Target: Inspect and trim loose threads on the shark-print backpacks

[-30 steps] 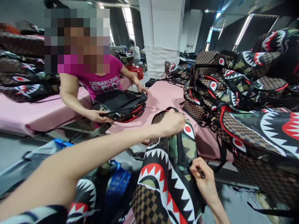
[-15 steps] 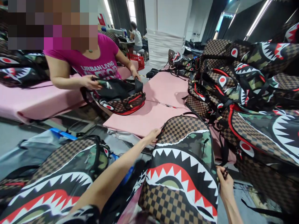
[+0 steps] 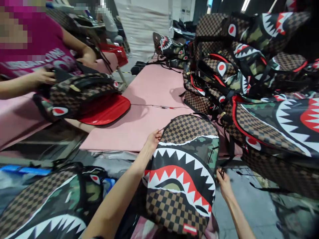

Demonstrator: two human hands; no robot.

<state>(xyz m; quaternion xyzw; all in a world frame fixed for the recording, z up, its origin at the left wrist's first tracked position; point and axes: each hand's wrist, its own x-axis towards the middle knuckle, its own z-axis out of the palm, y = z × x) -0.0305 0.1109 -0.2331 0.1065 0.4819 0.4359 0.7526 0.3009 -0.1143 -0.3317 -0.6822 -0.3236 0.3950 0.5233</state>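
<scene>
A backpack (image 3: 183, 179) with brown-black checks, camouflage and a toothed shark mouth stands upright in front of me, its face towards me. My left hand (image 3: 154, 138) pinches a thin dark piece at its upper left edge, perhaps a zip pull or cord. At the opposite side, lower down, my right hand (image 3: 223, 179) is closed beside the bag's edge. Something small and dark shows in its fingers, too small to name. The bag's back is hidden.
A pink-covered table (image 3: 149, 86) extends ahead. More shark backpacks (image 3: 224, 66) are heaped on its right; another backpack (image 3: 42, 199) lies at lower left. Across the table, a co-worker in a magenta shirt (image 3: 32, 36) handles an open backpack (image 3: 84, 96) with red lining.
My view has shifted right and down. The backpack before me shows more of its lower end, with a red label. The co-worker's backpack has turned and its red-lined flap hangs open.
</scene>
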